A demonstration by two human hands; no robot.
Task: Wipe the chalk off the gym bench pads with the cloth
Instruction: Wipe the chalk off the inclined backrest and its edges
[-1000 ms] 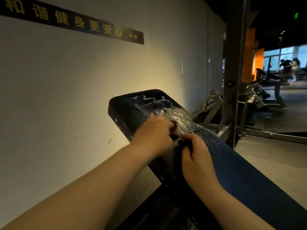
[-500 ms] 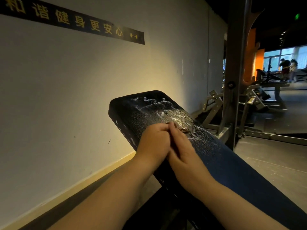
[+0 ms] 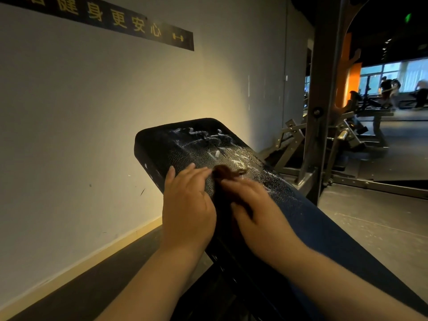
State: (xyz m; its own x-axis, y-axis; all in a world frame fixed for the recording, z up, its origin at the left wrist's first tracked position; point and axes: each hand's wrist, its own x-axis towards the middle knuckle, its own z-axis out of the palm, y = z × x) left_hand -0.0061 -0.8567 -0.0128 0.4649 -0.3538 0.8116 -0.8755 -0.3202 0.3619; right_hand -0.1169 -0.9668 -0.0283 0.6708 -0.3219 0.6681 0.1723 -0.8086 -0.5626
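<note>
Pressing flat on the pad [image 3: 176, 144] at centre frame with the left hand [image 3: 188, 205], fingers straight, holding nothing. Reaching over the dark cloth [image 3: 225, 173] with the right hand [image 3: 259, 212], just right of the left; too blurred to tell whether gripping or merely laid on top. Bunched narrow between the two hands, touching the pad just below the chalk [image 3: 203, 135].

Likely to go wrong: smearing rather than lifting, given white streaks across the pad's whole upper end and so small a fold of cloth against them. Could also miss the left edge and the rounded top corners, or slip on the sloped, glossy vinyl under a loose hold. Dim light, too: easy to leave a faint film unnoticed.

Black, pebbled and shiny under a warm glow, tilted up toward upper centre. Bare pale wall [image 3: 92, 112] filling the left, dark sign [image 3: 129, 22] with gold characters at upper left. Grey steel post [image 3: 324, 89] right of centre, more machines behind, grey floor [image 3: 382, 216] at lower right, people [image 3: 386, 86] blurred by bright windows at far upper right.
</note>
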